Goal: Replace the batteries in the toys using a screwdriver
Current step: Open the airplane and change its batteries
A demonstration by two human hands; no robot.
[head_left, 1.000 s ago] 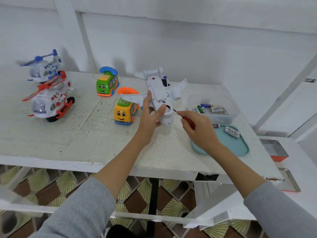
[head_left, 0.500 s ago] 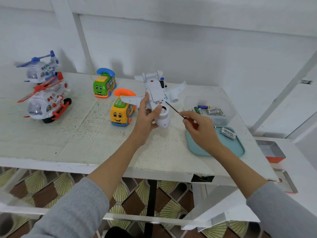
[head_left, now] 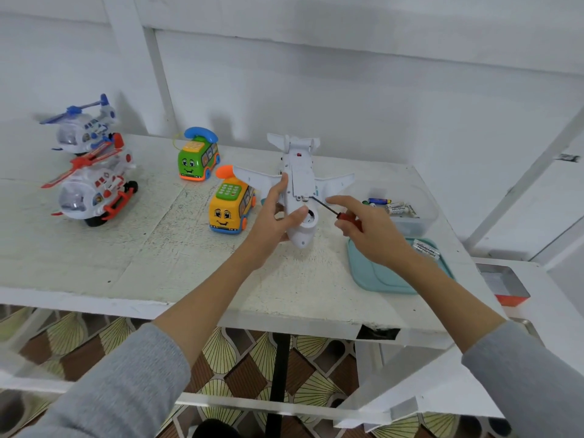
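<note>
Left hand [head_left: 271, 219] grips white toy plane [head_left: 300, 191] belly-up above table [head_left: 126, 248] middle; right hand [head_left: 369, 232] pinches screwdriver [head_left: 335, 211], tip at plane's underside; batteries [head_left: 392, 207] in clear tub near right edge.

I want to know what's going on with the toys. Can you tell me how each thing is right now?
Toy airplane: belly up, held by left hand.
Screwdriver: gripped by right hand, tip at the airplane's belly cover.
Yellow bus phone: upright.
Green bus phone: upright.
Red helicopter: upright.
Blue helicopter: upright.
Clear tub: open, batteries inside.
</note>
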